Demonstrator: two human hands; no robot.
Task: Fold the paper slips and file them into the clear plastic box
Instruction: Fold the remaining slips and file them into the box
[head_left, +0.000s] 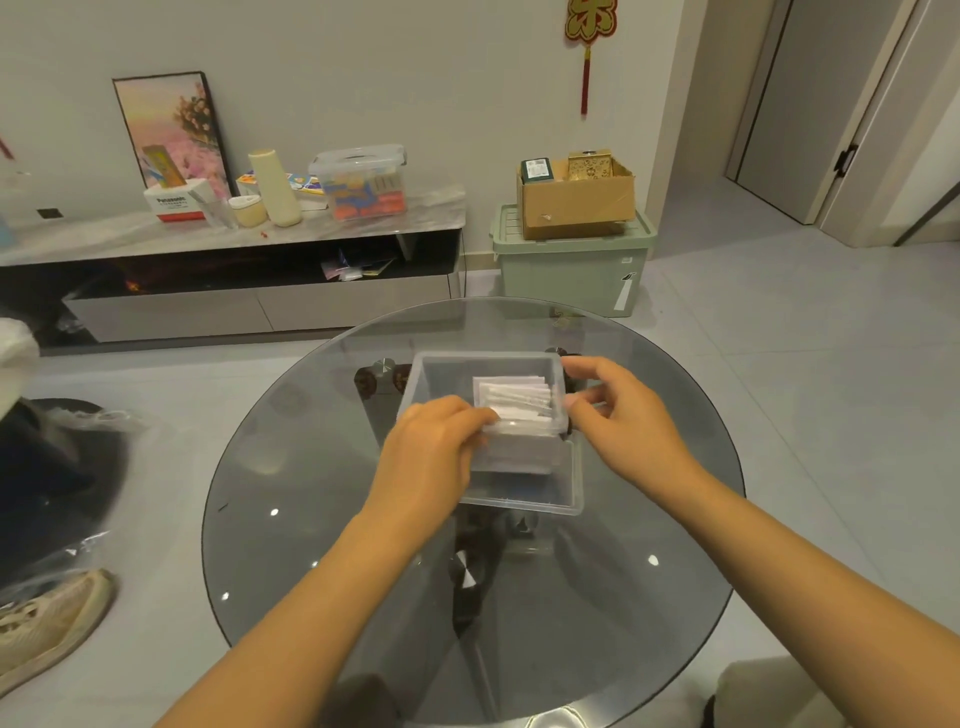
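Note:
A clear plastic box (441, 374) stands near the middle of the round glass table (291, 519). Several folded white paper slips (514, 397) stand packed on edge in its right part. My left hand (431, 447) reaches over the box's near rim, and its fingertips touch the nearest slips. My right hand (618, 415) grips the box's right wall, with the thumb at the near corner and the fingers at the far corner. The box's clear lid (540, 499) lies flat on the glass just in front of the box.
The table's dark legs show through the glass. Beyond it on the floor stands a green storage bin (571, 270) with a cardboard box (576, 202) on top. A low cabinet (234, 244) holding containers lines the far wall. A shoe (47, 623) lies at the left.

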